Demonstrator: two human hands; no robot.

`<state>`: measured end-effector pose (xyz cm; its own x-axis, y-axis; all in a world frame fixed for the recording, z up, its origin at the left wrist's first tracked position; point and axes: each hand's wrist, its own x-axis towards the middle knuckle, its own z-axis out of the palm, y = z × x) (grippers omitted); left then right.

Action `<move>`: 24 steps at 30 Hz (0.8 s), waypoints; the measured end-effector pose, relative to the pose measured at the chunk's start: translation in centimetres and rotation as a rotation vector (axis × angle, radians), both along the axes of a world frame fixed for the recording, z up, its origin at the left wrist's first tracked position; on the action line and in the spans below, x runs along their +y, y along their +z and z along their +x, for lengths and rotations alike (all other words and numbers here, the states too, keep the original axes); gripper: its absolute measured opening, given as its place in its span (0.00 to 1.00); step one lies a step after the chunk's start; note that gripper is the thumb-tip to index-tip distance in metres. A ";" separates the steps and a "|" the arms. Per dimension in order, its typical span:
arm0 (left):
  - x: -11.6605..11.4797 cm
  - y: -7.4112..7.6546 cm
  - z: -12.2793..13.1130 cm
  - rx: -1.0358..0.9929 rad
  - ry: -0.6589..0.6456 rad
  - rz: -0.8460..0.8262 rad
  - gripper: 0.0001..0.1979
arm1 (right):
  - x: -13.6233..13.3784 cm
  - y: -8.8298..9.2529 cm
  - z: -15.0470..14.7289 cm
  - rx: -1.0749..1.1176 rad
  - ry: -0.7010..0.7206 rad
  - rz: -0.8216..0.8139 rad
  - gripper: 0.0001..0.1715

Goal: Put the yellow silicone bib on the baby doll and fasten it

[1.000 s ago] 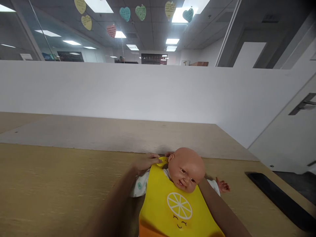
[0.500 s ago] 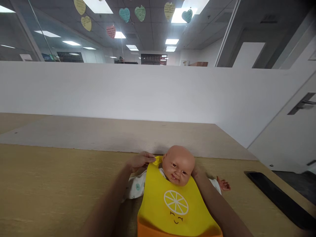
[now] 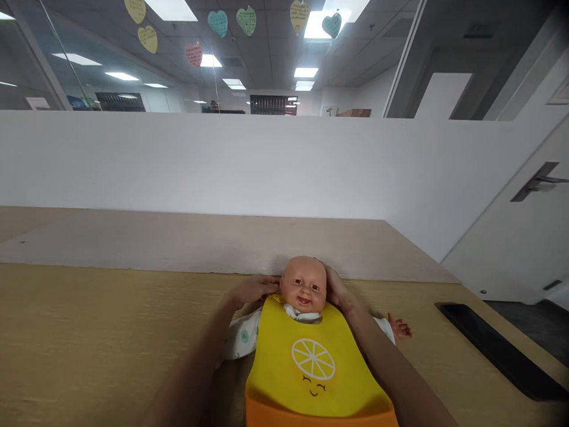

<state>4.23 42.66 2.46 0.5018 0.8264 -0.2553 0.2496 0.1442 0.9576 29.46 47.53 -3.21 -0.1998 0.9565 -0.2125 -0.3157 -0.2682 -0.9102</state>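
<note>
A baby doll (image 3: 304, 283) with a bald head lies face up, its arms in white sleeves spread to both sides. Over its chest lies a yellow bib (image 3: 306, 356) with a lemon slice, a smiling face and an orange pocket. My left hand (image 3: 258, 289) is at the left side of the doll's neck, by the bib's upper corner, its fingers bent together and their tips partly hidden. Behind the right side of the doll's head is my right hand (image 3: 335, 286), its fingers mostly hidden by the head.
The doll lies on a wooden table (image 3: 111, 332). A long black object (image 3: 502, 350) lies near the table's right edge. Beyond the table stands a white wall (image 3: 200, 160) with glass above it. At the far right is a door with a handle (image 3: 536, 181).
The doll's head has shifted left and turned more upright. My right hand has moved up behind it. The yellow strap end that showed at my left hand is now mostly hidden.
</note>
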 end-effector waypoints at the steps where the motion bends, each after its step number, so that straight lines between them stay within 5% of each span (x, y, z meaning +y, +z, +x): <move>1: 0.0 0.0 0.1 0.013 0.022 0.015 0.26 | 0.2 0.1 -0.2 0.041 0.027 -0.033 0.20; 6: -0.2 0.0 0.7 0.007 0.106 0.022 0.35 | 0.8 -0.2 -0.7 0.062 0.033 0.022 0.20; 24: -0.5 0.1 1.2 0.044 0.145 0.045 0.38 | 0.9 -0.8 -0.6 -0.161 -0.084 0.162 0.25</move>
<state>5.45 42.14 2.59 0.3652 0.9007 -0.2354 0.2709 0.1391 0.9525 28.83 48.41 -4.05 -0.0940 0.9925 -0.0776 -0.1781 -0.0934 -0.9796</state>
